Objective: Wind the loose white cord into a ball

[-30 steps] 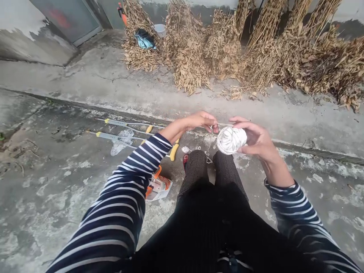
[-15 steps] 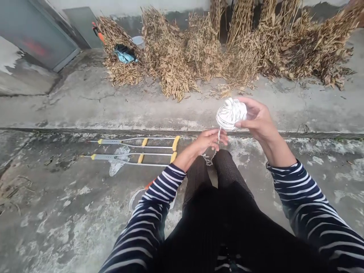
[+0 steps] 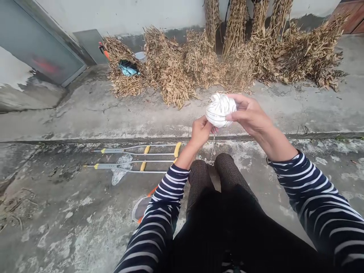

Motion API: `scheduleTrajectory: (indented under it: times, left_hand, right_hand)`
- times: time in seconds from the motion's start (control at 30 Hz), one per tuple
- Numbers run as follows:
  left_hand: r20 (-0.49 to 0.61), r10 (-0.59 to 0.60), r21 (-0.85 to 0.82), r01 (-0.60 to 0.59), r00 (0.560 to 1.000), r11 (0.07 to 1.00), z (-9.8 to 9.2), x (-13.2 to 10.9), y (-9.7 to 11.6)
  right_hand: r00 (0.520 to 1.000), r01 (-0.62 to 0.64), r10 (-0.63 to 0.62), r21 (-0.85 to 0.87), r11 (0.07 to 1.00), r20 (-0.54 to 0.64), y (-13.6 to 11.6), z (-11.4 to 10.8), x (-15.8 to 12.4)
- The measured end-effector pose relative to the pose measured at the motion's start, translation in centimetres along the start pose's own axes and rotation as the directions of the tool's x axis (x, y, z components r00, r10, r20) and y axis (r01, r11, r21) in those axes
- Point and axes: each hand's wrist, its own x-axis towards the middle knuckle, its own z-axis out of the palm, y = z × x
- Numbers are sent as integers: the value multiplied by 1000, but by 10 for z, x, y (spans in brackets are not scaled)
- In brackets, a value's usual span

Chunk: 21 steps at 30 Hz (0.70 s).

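Note:
A ball of white cord (image 3: pixel 218 110), thickly wound with a knotted-looking bulge on top, is held up in front of my knees. My right hand (image 3: pixel 250 113) grips it from the right, thumb in front and fingers behind. Close against the ball's lower left side, my left hand (image 3: pixel 201 131) has its fingers curled and closed around the cord; the ball partly hides its fingertips. A thin loose length of cord (image 3: pixel 214 146) drops from beneath it, and more of it lies tangled by my knees.
On the concrete to the left lie two crutches (image 3: pixel 136 149) with yellow pads, and a clear plastic bag (image 3: pixel 121 172). An orange-rimmed object (image 3: pixel 140 208) is partly behind my left sleeve. Dried plant bundles (image 3: pixel 176 76) lean along the wall beyond a low step (image 3: pixel 127 133).
My left hand has gone from loosely spread fingers below the ball to closed fingers against its lower left side. The ball and right hand have shifted slightly left. The view has tilted up.

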Motion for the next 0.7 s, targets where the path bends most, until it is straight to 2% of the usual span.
scheduleTrajectory:
  times: [0.1,0.17,0.33,0.43,0.53,0.63,0.7]
  left_hand:
    - [112,-55,-56,61,992,997,-2,6,-4]
    - [158,-85,-66,96,984,993,-3,7,-14]
    - [215,-239,3,244,947,970,-12,-9,-65]
    - [127,-390,166,368,912,915,-30,-26,-95]
    - [25,-437,274,414,899,868,-55,-31,-108]
    - [-88,-400,321,406,912,856,-67,-18,-96]
    - [-130,-334,290,358,934,887,-58,-5,-75]
  right_hand:
    - [998,-60,60,57,997,7,-3,-4,6]
    - [997,-78,78,94,992,5,-6,-7,10]
    - [998,-10,15,91,996,-57,-24,-30,22]
    - [992,82,-76,55,995,-100,-44,-50,27]
    - [982,149,-143,36,988,-124,-62,-59,22]
    - [992,90,-82,76,993,-97,-59,-51,10]
    - [998,-37,42,135,990,-37,-43,-41,2]
